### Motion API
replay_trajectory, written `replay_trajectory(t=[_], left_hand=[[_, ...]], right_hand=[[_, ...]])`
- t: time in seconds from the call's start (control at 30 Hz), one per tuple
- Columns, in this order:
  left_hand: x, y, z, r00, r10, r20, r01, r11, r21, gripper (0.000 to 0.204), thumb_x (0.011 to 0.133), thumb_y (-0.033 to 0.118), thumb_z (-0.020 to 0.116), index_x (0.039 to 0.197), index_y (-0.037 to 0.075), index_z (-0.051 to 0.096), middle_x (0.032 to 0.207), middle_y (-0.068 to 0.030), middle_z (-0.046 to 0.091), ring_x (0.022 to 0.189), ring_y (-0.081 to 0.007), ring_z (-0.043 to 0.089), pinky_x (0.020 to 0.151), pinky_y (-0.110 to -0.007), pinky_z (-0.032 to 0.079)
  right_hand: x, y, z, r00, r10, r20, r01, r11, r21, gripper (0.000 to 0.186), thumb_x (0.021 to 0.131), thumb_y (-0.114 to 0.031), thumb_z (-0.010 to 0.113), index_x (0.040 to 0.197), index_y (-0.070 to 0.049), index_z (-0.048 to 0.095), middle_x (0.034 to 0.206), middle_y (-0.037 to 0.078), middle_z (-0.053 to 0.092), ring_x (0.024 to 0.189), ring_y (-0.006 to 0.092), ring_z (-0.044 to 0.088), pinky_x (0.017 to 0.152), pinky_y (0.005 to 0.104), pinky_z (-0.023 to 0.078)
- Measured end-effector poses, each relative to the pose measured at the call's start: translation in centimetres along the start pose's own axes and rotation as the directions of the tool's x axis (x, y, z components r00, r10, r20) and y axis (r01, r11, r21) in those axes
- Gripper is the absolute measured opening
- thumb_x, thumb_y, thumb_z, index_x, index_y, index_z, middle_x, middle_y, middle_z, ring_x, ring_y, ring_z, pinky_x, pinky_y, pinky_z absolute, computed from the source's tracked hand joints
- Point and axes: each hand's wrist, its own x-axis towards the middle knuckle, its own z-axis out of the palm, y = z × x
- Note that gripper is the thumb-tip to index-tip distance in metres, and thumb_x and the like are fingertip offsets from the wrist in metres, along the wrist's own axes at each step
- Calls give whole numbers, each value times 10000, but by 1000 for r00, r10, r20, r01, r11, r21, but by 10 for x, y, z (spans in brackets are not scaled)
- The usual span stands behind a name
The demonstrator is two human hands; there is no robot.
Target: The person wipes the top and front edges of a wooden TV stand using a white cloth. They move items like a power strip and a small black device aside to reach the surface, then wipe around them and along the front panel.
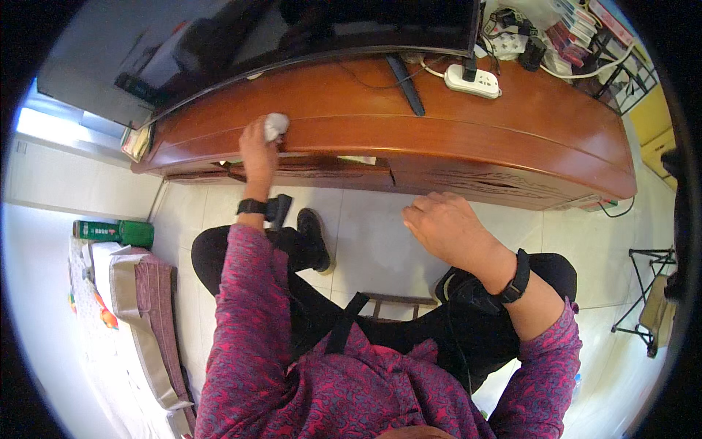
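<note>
My left hand (pixel 257 150) is closed around a crumpled white cloth (pixel 276 126), which rests on the front edge of the glossy reddish-brown wooden cabinet (pixel 351 124). Part of the cloth bulges out past my fingertips; the rest is covered by them. In front of the cabinet, apart from its face, my right hand (pixel 446 223) hangs in the air above the floor with its fingers curled in. Nothing shows in it. Each wrist wears a black strap.
A large black television (pixel 270 36) spans the back of the cabinet top. To its right lie a black remote-like bar (pixel 406 84), a white power strip (pixel 472 82) and a cluttered heap of small items (pixel 541 36). A folding stool (pixel 651 307) stands at right, a padded seat (pixel 150 314) at left.
</note>
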Motion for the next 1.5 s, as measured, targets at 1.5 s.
replay_trajectory(t=[1.5], left_hand=[[-94,289,27,739,-442,509,534,-77,-842,566,991,188,686,1383,56,301,1181,-142,533,1027,-190,565,863,-348,528]], right_hand=[[5,-15,-9,986,-149,-73,150,989,6,186,927,-207,625,799,-76,654,786,106,634,774,314,653,721,433,515]])
